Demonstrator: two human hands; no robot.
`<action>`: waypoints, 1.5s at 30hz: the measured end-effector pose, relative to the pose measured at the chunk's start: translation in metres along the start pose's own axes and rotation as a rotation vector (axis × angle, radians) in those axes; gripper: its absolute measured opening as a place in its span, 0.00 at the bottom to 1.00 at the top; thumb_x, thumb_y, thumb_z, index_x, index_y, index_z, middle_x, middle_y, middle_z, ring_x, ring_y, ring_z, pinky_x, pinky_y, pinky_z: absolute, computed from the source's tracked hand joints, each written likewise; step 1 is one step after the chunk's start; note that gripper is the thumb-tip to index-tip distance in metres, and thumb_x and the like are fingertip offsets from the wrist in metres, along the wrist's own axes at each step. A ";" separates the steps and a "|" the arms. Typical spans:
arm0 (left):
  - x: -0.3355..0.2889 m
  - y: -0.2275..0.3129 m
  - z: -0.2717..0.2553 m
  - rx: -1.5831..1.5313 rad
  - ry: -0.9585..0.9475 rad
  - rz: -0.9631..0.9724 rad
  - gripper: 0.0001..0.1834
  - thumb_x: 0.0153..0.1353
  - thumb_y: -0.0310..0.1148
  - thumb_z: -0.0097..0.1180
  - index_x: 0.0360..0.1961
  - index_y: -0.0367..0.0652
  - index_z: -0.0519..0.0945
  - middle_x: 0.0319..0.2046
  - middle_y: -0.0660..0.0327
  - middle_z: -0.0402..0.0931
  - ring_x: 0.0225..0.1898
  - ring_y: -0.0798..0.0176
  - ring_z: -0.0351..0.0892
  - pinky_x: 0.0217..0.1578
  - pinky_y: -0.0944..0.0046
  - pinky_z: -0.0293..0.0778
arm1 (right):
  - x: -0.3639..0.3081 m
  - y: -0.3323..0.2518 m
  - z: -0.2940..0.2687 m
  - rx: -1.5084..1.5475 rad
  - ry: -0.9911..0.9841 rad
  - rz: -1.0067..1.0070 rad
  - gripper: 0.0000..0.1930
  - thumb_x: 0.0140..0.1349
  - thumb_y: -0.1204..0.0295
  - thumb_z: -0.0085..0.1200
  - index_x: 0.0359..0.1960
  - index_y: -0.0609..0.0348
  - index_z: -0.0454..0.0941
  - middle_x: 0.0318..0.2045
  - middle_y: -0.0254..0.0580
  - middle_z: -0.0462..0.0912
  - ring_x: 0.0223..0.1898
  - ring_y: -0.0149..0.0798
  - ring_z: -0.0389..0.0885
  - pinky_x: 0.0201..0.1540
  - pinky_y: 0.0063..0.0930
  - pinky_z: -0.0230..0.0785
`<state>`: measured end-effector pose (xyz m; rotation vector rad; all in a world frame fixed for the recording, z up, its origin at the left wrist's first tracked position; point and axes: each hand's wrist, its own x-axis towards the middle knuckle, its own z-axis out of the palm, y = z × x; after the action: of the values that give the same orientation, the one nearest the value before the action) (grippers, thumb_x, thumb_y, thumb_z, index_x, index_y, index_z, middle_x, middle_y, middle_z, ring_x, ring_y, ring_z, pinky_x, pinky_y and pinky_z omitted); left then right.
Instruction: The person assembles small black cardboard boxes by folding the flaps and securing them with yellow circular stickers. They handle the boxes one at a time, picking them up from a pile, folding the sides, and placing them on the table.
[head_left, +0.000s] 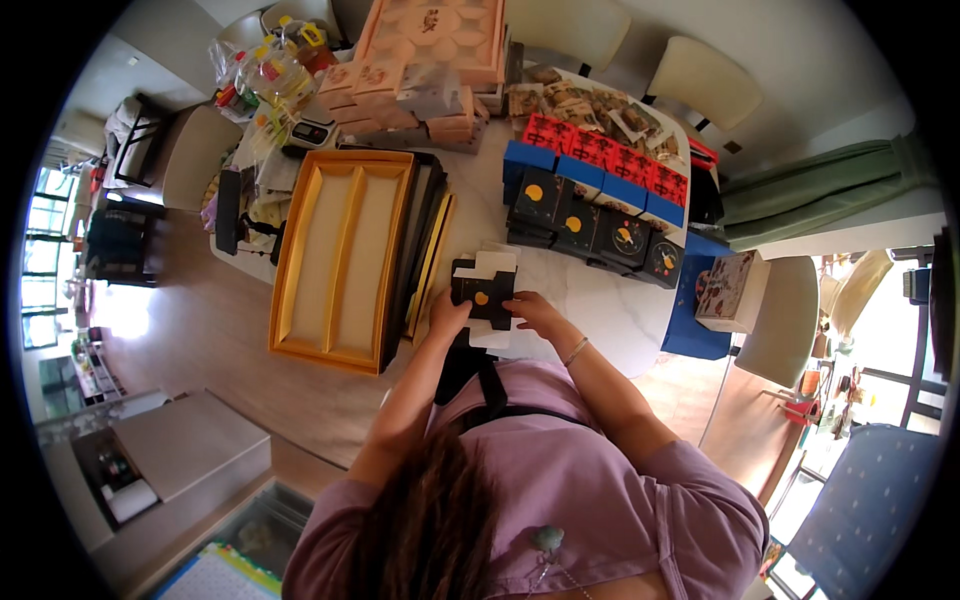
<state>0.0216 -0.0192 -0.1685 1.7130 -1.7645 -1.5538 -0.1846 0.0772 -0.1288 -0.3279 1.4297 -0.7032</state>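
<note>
Between my hands, at the near edge of the table, is a flat black carton (484, 292) with a yellow round print and white inner flaps sticking out above and below. My left hand (450, 313) grips its left side, fingers closed on the edge. On the right side, my right hand (535, 314) pinches the lower corner. Close to my left hand lies a stack of large gold-rimmed trays (395, 165) with divided compartments. To the right stand several folded black boxes (580, 230) with similar yellow prints, in a row.
Behind the black boxes are blue boxes (580, 175) and red packets (590, 150). Pink boxes (365, 90) are piled at the back, beside oil bottles (280, 75). Small packets (600, 105) lie at the far right. Chairs (703, 82) surround the marble table (480, 205).
</note>
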 end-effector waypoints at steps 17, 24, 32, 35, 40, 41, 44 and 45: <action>-0.075 0.116 -0.048 -0.553 -0.044 0.216 0.13 0.67 0.32 0.57 0.47 0.37 0.75 0.37 0.62 0.81 0.37 0.70 0.80 0.38 0.71 0.73 | -0.090 -0.057 0.009 0.282 0.053 -0.538 0.12 0.62 0.80 0.56 0.48 0.63 0.76 0.31 0.36 0.83 0.32 0.28 0.80 0.35 0.22 0.72; -0.121 0.195 -0.053 -1.016 -0.448 0.020 0.34 0.70 0.60 0.37 0.62 0.43 0.70 0.55 0.56 0.76 0.54 0.59 0.78 0.52 0.59 0.76 | -0.183 -0.100 -0.002 0.378 0.133 -0.718 0.19 0.63 0.79 0.56 0.56 0.62 0.72 0.32 0.35 0.83 0.35 0.25 0.79 0.39 0.18 0.71; -0.128 0.229 -0.017 -1.056 -0.913 0.116 0.29 0.73 0.51 0.41 0.66 0.45 0.64 0.59 0.55 0.72 0.57 0.58 0.75 0.56 0.58 0.74 | -0.231 -0.111 0.001 -0.190 0.500 -1.088 0.39 0.61 0.70 0.63 0.69 0.68 0.55 0.52 0.51 0.78 0.51 0.36 0.78 0.55 0.26 0.68; -0.117 0.227 -0.002 -0.872 -0.703 0.251 0.25 0.69 0.37 0.51 0.64 0.41 0.65 0.56 0.55 0.73 0.55 0.59 0.76 0.54 0.61 0.74 | -0.236 -0.116 -0.001 -0.131 0.441 -1.136 0.41 0.59 0.69 0.65 0.69 0.70 0.54 0.56 0.52 0.75 0.55 0.38 0.75 0.57 0.28 0.66; -0.130 0.275 0.018 -0.822 -0.409 0.363 0.27 0.61 0.32 0.63 0.59 0.39 0.67 0.50 0.59 0.75 0.47 0.66 0.78 0.48 0.66 0.75 | -0.246 -0.126 -0.007 -0.100 0.434 -1.165 0.37 0.62 0.73 0.59 0.70 0.67 0.53 0.57 0.52 0.74 0.57 0.36 0.73 0.59 0.26 0.64; -0.131 0.283 0.018 -0.772 -0.434 0.421 0.28 0.61 0.32 0.63 0.60 0.39 0.66 0.50 0.60 0.74 0.48 0.67 0.77 0.49 0.67 0.75 | -0.245 -0.126 -0.010 -0.085 0.455 -1.203 0.37 0.63 0.74 0.58 0.70 0.67 0.52 0.58 0.51 0.74 0.57 0.35 0.72 0.59 0.26 0.64; -0.138 0.314 0.013 -0.632 -0.489 0.609 0.31 0.61 0.32 0.63 0.63 0.39 0.64 0.49 0.62 0.74 0.50 0.69 0.73 0.51 0.68 0.71 | -0.256 -0.128 -0.024 0.039 0.437 -1.325 0.33 0.66 0.77 0.52 0.71 0.65 0.52 0.60 0.47 0.71 0.59 0.34 0.70 0.61 0.25 0.61; -0.143 0.326 0.011 -0.657 -0.541 0.649 0.32 0.61 0.32 0.63 0.63 0.39 0.64 0.50 0.63 0.74 0.51 0.69 0.72 0.51 0.68 0.70 | -0.260 -0.129 -0.029 0.093 0.429 -1.355 0.32 0.66 0.77 0.51 0.71 0.65 0.53 0.61 0.47 0.71 0.60 0.34 0.69 0.61 0.26 0.61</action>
<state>-0.1349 0.0240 0.1487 0.3831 -1.5003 -2.0252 -0.2413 0.1457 0.1493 -1.1613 1.4324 -2.0098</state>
